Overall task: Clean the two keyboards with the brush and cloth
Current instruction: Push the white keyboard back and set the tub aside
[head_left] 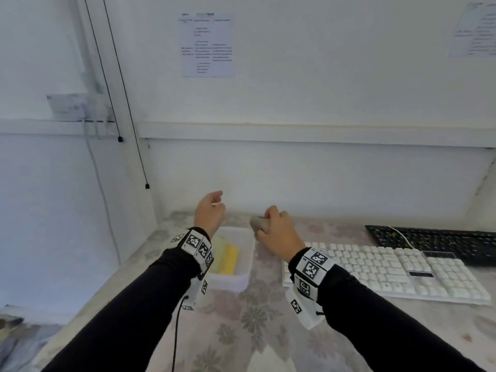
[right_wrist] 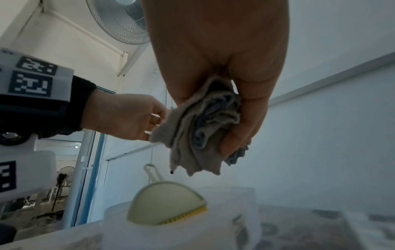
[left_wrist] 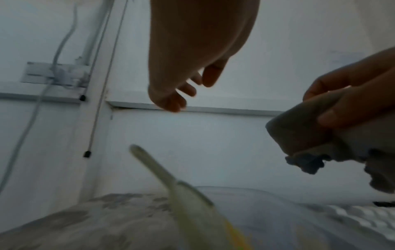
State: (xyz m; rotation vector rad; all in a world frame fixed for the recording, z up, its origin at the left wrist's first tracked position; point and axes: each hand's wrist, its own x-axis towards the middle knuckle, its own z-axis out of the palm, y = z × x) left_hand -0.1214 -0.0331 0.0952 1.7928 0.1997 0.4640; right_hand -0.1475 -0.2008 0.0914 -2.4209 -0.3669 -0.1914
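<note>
Your right hand (head_left: pixel 276 229) grips the bunched cloth (right_wrist: pixel 200 125) above the tub's (head_left: pixel 243 275) far rim; your left hand (head_left: pixel 209 213) hovers beside it, fingers loosely curled, empty, brush (right_wrist: pixel 166 204) below.

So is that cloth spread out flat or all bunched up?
Bunched up. The right hand grips the cloth in a crumpled wad, folds and frayed edges hanging below the fingers, above the plastic tub holding the brush.

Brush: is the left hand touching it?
Apart. The left wrist view shows the left hand empty in the air, with bare wall between its fingers and the brush below.
</note>
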